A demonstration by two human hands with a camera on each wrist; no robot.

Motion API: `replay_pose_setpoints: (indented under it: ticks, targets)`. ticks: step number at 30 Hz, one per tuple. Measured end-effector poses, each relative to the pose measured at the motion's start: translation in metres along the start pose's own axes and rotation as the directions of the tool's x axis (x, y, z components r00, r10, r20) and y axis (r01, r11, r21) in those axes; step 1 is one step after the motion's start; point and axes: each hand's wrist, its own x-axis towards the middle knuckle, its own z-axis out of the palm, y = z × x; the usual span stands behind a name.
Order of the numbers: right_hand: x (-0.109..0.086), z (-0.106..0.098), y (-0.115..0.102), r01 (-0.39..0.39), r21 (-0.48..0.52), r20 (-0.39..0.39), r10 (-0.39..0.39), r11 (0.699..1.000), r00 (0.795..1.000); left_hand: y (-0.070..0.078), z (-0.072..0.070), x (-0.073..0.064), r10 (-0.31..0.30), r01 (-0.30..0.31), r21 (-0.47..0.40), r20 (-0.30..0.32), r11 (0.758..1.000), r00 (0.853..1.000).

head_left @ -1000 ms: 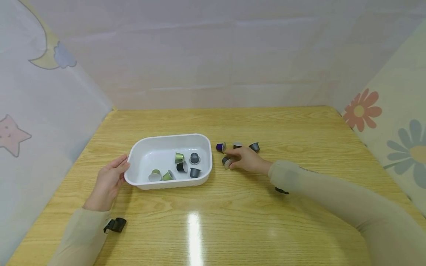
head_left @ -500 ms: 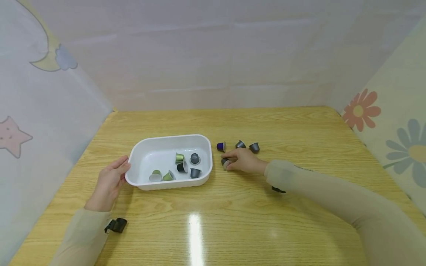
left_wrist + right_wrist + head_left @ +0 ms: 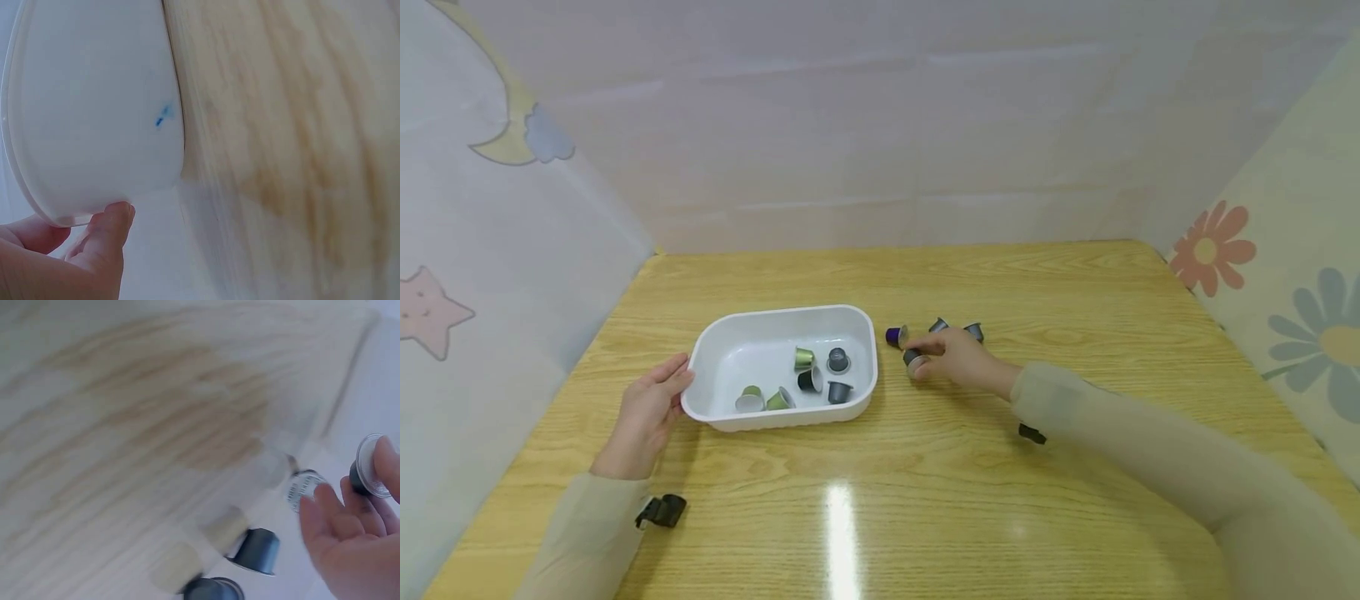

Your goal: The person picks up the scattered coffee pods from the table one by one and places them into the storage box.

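My left hand grips the left end of a white plastic basin, thumb and fingers at its rim; the left wrist view shows the same hold on the basin wall. Inside the basin lie several coffee capsules, among them a green one, a black one and a grey one. To the right of the basin, my right hand pinches a dark coffee capsule between thumb and fingers. In the right wrist view that capsule shows its pale foil lid.
Just beyond my right hand are a purple capsule and two grey capsules, partly hidden by the hand. They stand on a wooden table. A pale wall covering rises behind the table's far edge.
The dark capsule has turned in my right fingers and now appears slightly higher, moved with the hand. My left hand and the basin stay where they were.
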Motion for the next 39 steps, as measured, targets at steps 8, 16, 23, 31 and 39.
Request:
replay_pose_setpoints:
  ticks: [8, 16, 23, 31, 39]
  targets:
    - [-0.007, -0.003, -0.013, -0.011, 0.089, -0.053, 0.015, 0.996, 0.998, 0.0, -0.002, -0.001, -0.003, 0.003, -0.006, 0.003, 1.0, 1.0]
    - [-0.006, 0.002, -0.026, -0.017, 0.178, -0.045, 0.025, 0.984, 0.999, -0.001, -0.002, -0.001, 0.002, -0.002, -0.018, 0.0, 1.0, 1.0]
    - [-0.001, 0.009, -0.04, 0.061, 0.264, -0.071, -0.043, 0.963, 0.997, 0.0, -0.001, -0.001, 0.003, -0.003, -0.009, 0.003, 1.0, 1.0]
    - [0.005, 0.015, -0.055, 0.058, 0.27, -0.09, -0.035, 0.961, 0.995, 0.001, 0.0, 0.0, -0.004, 0.004, 0.0, -0.002, 1.0, 1.0]
    - [0.012, 0.025, -0.07, 0.01, 0.376, -0.043, 0.007, 0.926, 0.999, 0.001, -0.001, 0.0, -0.004, 0.004, 0.0, -0.004, 1.0, 1.0]
